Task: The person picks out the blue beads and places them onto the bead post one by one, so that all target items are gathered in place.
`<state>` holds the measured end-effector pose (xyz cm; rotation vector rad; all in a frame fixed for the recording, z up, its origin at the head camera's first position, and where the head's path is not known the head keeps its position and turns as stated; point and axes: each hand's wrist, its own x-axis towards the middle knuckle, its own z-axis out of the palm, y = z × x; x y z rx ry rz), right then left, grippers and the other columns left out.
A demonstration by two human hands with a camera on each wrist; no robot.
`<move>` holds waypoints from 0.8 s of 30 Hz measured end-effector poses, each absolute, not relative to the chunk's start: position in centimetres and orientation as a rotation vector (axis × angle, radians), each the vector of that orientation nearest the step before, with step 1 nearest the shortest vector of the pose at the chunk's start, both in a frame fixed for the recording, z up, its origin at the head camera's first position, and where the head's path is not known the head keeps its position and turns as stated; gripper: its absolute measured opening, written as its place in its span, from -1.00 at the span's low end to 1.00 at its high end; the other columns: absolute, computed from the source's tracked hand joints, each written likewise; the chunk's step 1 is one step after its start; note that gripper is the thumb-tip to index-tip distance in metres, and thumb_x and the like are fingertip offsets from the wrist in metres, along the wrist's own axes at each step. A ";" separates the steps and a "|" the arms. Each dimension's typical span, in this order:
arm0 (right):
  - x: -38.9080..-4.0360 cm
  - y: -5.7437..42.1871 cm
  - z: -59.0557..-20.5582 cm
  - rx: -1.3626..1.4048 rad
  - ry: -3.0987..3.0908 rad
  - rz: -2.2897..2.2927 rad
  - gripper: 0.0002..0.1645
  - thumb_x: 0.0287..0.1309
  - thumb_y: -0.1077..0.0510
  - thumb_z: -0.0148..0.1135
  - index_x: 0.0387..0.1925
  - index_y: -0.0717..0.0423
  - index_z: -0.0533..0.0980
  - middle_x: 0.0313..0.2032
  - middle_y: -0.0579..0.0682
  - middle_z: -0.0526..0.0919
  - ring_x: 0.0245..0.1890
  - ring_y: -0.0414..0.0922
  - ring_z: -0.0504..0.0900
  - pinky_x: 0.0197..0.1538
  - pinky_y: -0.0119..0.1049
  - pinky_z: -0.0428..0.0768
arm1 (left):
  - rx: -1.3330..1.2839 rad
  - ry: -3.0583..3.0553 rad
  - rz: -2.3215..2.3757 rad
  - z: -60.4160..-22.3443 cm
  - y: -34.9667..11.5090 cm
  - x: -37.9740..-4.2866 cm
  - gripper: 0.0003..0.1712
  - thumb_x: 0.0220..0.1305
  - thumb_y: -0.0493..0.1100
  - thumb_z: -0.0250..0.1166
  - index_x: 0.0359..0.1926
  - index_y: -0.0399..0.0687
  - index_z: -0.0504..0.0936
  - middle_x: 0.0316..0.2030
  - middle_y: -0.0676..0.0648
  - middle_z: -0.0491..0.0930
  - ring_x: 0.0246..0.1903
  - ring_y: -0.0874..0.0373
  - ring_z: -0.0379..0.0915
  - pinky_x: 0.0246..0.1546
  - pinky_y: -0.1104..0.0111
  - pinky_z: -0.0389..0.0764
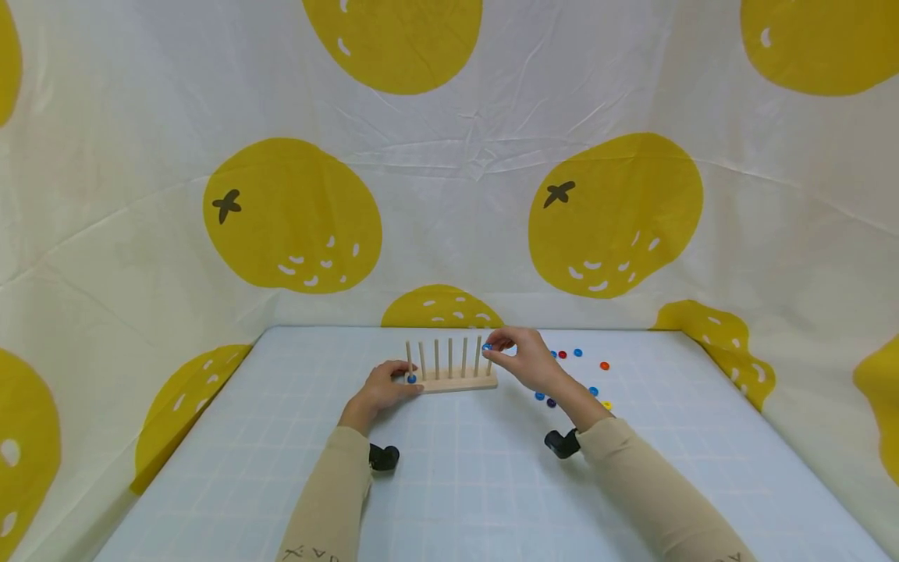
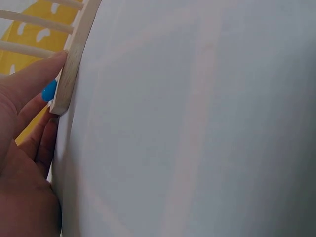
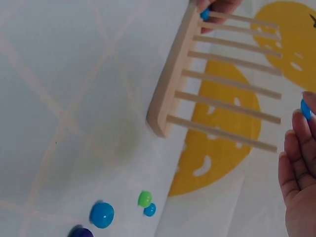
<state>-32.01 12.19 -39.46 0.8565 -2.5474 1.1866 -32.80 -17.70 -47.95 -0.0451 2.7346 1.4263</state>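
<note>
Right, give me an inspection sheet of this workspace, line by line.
Surface: table under a pale blue cloth with faint crossing lines.
Job's things: wooden rack with seven upright pegs; seated blue bead low on the leftmost; loose beads of several colours lying right of the rack.
Clutter: nothing seen.
Left grip: bare hand, holding the rack's left end.
Right grip: bare hand, pinching another blue bead, apart from the pegs.
Cables: nothing seen.
Surroundings: white fabric printed with yellow fruit shapes, behind and at both sides; black device at each wrist.
</note>
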 end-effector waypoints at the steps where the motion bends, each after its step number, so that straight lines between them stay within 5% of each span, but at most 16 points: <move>1: -32.0 11.9 -39.5 0.867 -2.549 1.176 -0.82 0.28 0.18 0.40 -0.13 0.19 0.66 -0.25 -0.05 0.74 -0.18 -0.08 0.67 0.04 0.00 0.63 | -0.042 2.739 1.421 -48.0 -17.7 -32.8 -0.51 0.21 -0.10 0.52 0.16 -0.04 0.66 0.20 -0.19 0.54 0.27 -0.15 0.32 0.39 -0.10 0.27; 11: -32.5 9.6 -39.3 0.962 -2.533 1.199 -0.84 0.29 0.23 0.38 -0.13 0.22 0.65 -0.24 -0.02 0.73 -0.19 -0.06 0.65 0.07 0.13 0.62 | 0.006 2.731 1.434 -47.8 -17.8 -32.9 -0.52 0.19 -0.09 0.53 0.13 -0.04 0.68 0.18 -0.18 0.56 0.28 -0.16 0.31 0.38 -0.11 0.27; 24: -33.6 6.3 -39.1 1.021 -2.537 1.137 -0.79 0.33 0.17 0.36 -0.09 0.22 0.64 -0.20 -0.01 0.71 -0.17 -0.09 0.64 0.03 -0.05 0.64 | 0.019 2.730 1.429 -47.6 -17.8 -32.8 -0.52 0.18 -0.09 0.53 0.12 -0.07 0.68 0.18 -0.21 0.56 0.27 -0.19 0.32 0.38 -0.14 0.25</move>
